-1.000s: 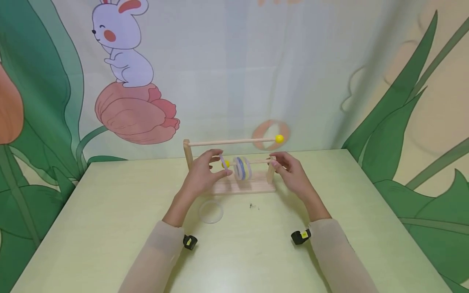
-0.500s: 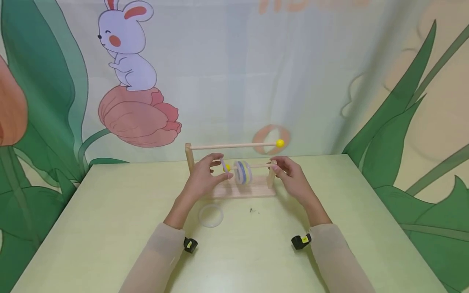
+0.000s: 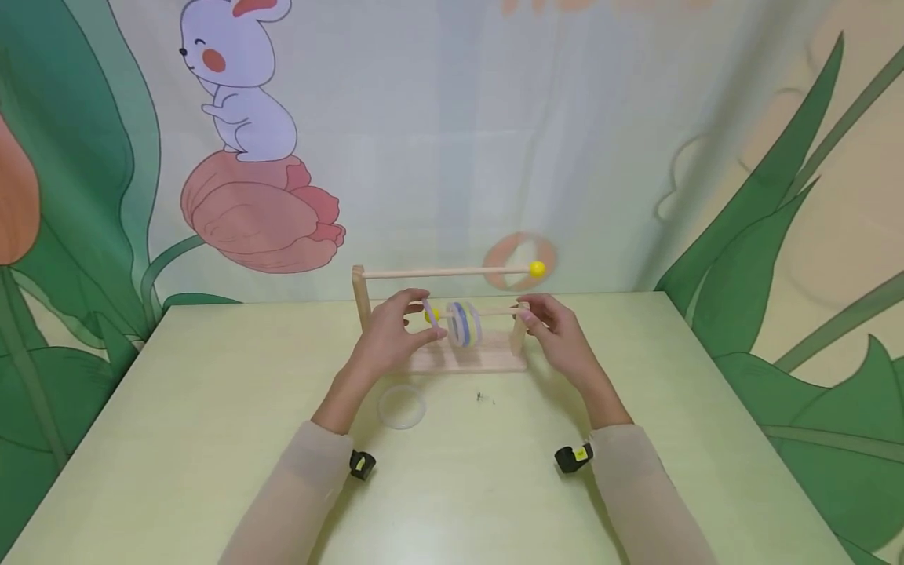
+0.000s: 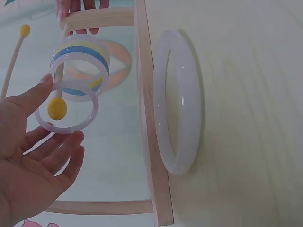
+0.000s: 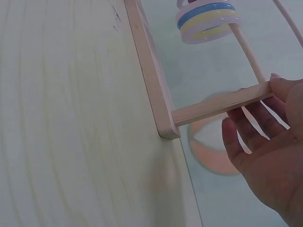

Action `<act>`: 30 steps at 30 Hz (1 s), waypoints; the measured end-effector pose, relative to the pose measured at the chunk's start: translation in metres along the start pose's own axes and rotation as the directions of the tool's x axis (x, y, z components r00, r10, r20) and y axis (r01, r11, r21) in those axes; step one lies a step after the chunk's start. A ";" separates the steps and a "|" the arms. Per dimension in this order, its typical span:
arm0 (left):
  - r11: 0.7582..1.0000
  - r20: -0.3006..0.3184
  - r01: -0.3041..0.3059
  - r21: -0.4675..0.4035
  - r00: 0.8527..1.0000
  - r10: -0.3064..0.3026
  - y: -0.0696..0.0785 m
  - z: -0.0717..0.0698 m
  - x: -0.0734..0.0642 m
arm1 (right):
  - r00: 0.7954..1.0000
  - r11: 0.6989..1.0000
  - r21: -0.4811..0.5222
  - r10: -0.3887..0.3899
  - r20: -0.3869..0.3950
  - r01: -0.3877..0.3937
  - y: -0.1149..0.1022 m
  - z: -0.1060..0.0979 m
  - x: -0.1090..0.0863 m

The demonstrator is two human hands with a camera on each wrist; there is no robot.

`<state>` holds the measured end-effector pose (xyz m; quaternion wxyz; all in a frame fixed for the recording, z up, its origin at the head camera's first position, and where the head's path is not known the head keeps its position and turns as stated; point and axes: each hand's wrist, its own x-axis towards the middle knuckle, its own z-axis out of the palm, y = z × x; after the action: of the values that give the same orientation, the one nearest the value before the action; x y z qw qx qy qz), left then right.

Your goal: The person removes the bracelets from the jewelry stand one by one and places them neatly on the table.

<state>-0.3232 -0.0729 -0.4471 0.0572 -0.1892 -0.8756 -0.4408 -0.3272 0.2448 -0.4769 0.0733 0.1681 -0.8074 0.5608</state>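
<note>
My left hand pinches a thin pale-purple bangle between thumb and fingers. The yellow ball on the end of the lower rod shows within its opening. Further along that rod hang several bangles in white, blue, yellow and pale purple. My right hand grips the top of the short upright post that carries the rod, thumb on one side and fingers on the other. Both belong to a wooden bangle stand.
A translucent white bangle lies on the table in front of the stand. The upper rod, tipped with a yellow ball, runs above from the tall left post. A small dark mark is on the tabletop. A printed curtain hangs behind.
The head view dips and rises slightly, shifting the whole scene. Both hands keep their holds, and the pinched bangle stays at the rod's ball end.
</note>
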 end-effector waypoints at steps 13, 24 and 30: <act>1.000 0.005 0.019 -0.005 1.000 -0.019 -0.003 -0.004 -0.001 | 0.999 0.999 0.001 0.032 0.009 -0.032 -0.021 0.000 -0.005; 1.000 -0.005 -0.008 -0.013 1.000 0.008 0.010 -0.005 0.001 | 1.000 1.000 -0.021 0.014 -0.021 -0.014 0.000 -0.005 0.000; 1.000 -0.010 0.026 0.003 1.000 -0.026 0.010 -0.006 -0.006 | 1.000 1.000 -0.008 0.002 -0.012 -0.002 0.001 -0.002 0.000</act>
<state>-0.3147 -0.0741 -0.4376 0.0562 -0.1756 -0.8783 -0.4411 -0.3279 0.2470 -0.4769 0.0779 0.1636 -0.8093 0.5587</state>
